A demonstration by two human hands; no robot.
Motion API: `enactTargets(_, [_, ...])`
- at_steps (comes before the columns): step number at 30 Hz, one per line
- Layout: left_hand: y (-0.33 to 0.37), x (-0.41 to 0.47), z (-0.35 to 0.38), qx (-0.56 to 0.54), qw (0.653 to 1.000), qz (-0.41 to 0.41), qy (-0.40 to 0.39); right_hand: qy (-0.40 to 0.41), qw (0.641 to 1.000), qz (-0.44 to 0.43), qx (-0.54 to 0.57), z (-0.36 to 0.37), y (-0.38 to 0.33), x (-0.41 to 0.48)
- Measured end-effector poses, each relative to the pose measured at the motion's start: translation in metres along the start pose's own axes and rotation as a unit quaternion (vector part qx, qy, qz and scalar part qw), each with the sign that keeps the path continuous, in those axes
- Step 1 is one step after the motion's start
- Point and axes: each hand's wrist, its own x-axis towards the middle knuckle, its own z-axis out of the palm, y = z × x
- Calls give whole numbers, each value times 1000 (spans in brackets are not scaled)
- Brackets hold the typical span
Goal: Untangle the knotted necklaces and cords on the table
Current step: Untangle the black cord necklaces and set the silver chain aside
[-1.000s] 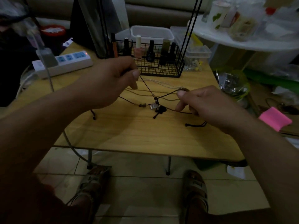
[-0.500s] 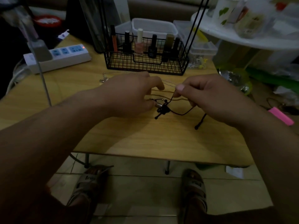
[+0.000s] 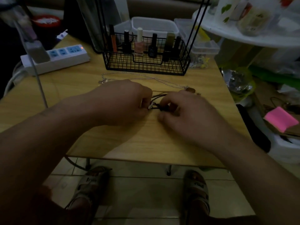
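Note:
A black cord (image 3: 158, 96) with a dark knot (image 3: 159, 108) lies in the middle of the wooden table (image 3: 162, 143). My left hand (image 3: 123, 103) pinches the cord beside a small silver piece at its fingertips. My right hand (image 3: 186, 111) faces it from the right, fingers curled around the knot. The two hands nearly touch, and most of the cord is hidden under them. A thin silver chain necklace (image 3: 146, 77) lies stretched along the table just beyond my hands. A brown pendant (image 3: 190, 89) lies past my right hand.
A black wire basket (image 3: 146, 62) with nail polish bottles stands at the back of the table. A white power strip (image 3: 56, 59) sits at the back left with a cable hanging down. Clear plastic boxes (image 3: 204, 51) sit at the back right. Clutter and a pink pad (image 3: 280, 120) lie on the floor right.
My hands have come down and together over the knot. A second ago they were held apart, stretching the cord above the table; now they work close together at the table surface.

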Motion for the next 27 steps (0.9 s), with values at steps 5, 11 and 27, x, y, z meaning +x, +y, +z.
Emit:
enactTargets(5, [-10,-14,-6,-4,1000,6,-27,-20,999,-25,-25,-1,10,-20])
enactTargets(11, [-16,-19,-2,-59,998,-2,-37,23,999,-35,-11,8,1,-6])
enactTargets(27, [-17,-4,2,-95,995,6,2,-59,998,-12,-21,-1,2,-8])
